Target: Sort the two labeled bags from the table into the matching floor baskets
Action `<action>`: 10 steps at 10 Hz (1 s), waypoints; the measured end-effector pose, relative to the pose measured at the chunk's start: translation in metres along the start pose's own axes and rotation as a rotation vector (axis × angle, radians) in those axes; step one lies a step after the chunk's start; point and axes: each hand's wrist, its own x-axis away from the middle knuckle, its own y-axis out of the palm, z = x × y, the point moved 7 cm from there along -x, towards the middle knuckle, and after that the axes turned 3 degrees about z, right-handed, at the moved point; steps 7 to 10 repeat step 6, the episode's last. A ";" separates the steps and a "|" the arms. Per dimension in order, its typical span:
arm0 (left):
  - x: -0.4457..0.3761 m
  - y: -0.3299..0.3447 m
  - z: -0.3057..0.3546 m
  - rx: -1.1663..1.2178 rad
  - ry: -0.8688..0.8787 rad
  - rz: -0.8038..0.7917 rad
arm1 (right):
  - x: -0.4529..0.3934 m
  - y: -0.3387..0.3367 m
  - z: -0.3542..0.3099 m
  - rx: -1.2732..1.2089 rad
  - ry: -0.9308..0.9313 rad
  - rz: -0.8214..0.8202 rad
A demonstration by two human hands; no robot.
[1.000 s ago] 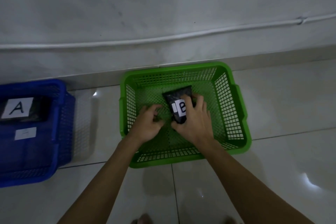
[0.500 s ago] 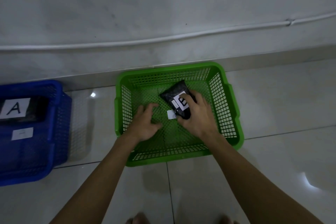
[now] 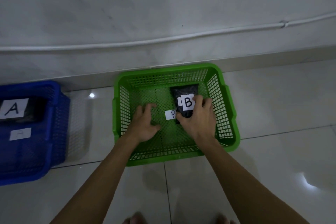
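Observation:
A black bag with a white "B" label (image 3: 185, 94) lies inside the green basket (image 3: 229, 111) on the floor, toward its far right. My right hand (image 3: 198, 120) is closed on the bag's near end. A small white "B" tag (image 3: 170, 115) shows on the basket bottom just left of the bag. My left hand (image 3: 145, 123) hovers inside the basket with fingers spread, holding nothing. At the left stands the blue basket (image 3: 56, 123), and a black bag with a white "A" label (image 3: 14, 108) lies in it above a small white tag (image 3: 20, 133).
Both baskets stand on pale glossy floor tiles against a grey wall with a white pipe (image 3: 163, 39) running along it. Toes (image 3: 135, 219) show at the bottom edge. Bare floor lies between the baskets and to the right of the green one.
My right hand has shifted the "B" bag toward the far right of the green basket and turned it upright, uncovering the small tag. My left hand let go and opened.

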 end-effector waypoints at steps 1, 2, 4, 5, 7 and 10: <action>-0.001 0.001 -0.001 -0.010 0.008 0.000 | 0.000 0.003 0.003 0.015 0.013 -0.011; -0.001 0.001 -0.001 -0.007 0.004 0.002 | 0.000 0.004 0.003 0.023 0.015 -0.016; 0.003 0.000 -0.001 0.038 0.048 0.050 | -0.006 0.004 0.002 0.012 -0.008 -0.023; 0.008 -0.004 0.000 0.052 0.088 0.080 | -0.009 0.001 0.002 0.037 -0.047 -0.039; 0.009 -0.008 0.004 0.049 0.082 0.052 | -0.009 -0.006 0.001 0.093 -0.087 -0.075; 0.009 -0.008 0.004 0.049 0.082 0.052 | -0.009 -0.006 0.001 0.093 -0.087 -0.075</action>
